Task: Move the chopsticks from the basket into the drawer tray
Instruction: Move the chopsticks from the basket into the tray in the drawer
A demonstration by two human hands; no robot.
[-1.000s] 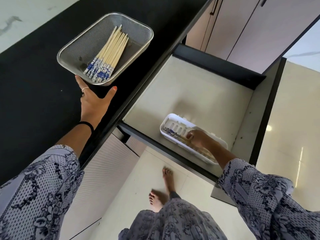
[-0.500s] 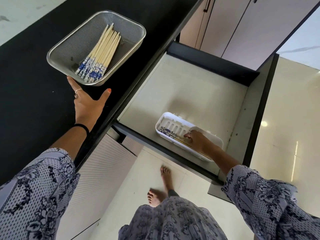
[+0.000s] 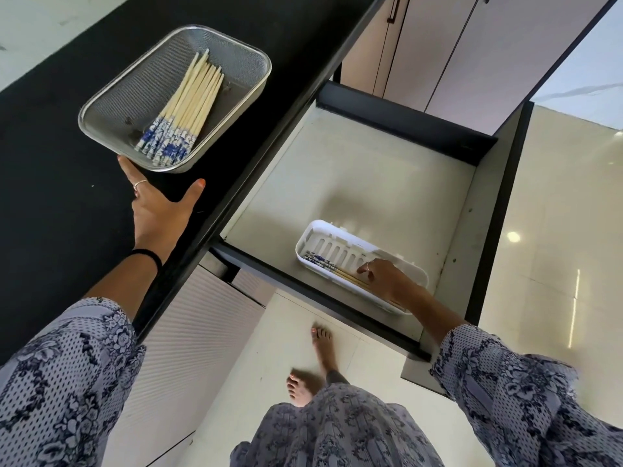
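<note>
Resting under the right hand, chopsticks lie in the tray.

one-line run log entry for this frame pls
phase: placing | right hand: on chopsticks in tray | white tray: in drawer | left hand: flat beside basket | bundle: in basket

Basket on counter, left; tray in open drawer, right.
</note>
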